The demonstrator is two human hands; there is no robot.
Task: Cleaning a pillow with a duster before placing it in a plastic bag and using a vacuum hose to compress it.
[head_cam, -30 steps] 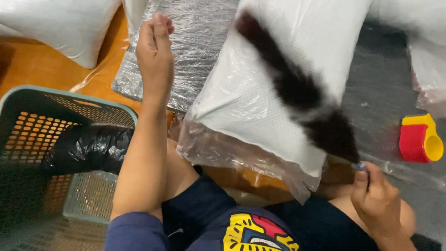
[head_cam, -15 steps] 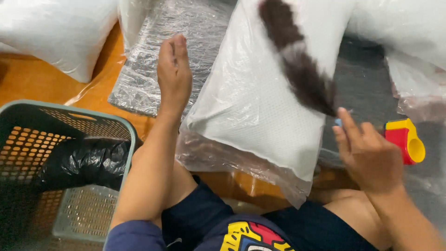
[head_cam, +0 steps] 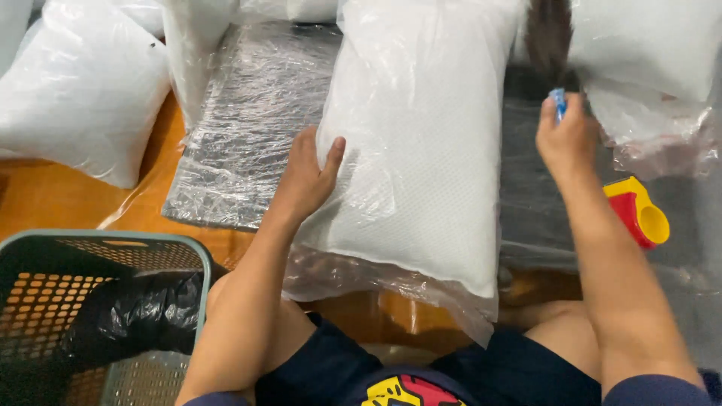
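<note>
Orange-brown flooring [head_cam: 53,203] showed beneath a litter of plastic-wrapped white pillows, and the person sat on it with bare knees drawn up. Directly before the knees lay the central pillow [head_cam: 421,150], long and white inside loose clear wrapping. The left hand [head_cam: 308,177] rested on that pillow's left edge, fingers curled around its side and thumb pressed on top, gripping the wrapped cushion. Right of the pillow, the right hand [head_cam: 568,135] was closed around a small blue handle [head_cam: 557,101], from which a dark bristly brush [head_cam: 549,37] rose blurred toward the top edge. Further right of the pillow stood a red and yellow plastic tool [head_cam: 638,214]. Left of it lay a flat sheet of crinkled clear plastic [head_cam: 241,135], and nearer the person a green mesh basket [head_cam: 105,244] held a black bag [head_cam: 128,312].
</note>
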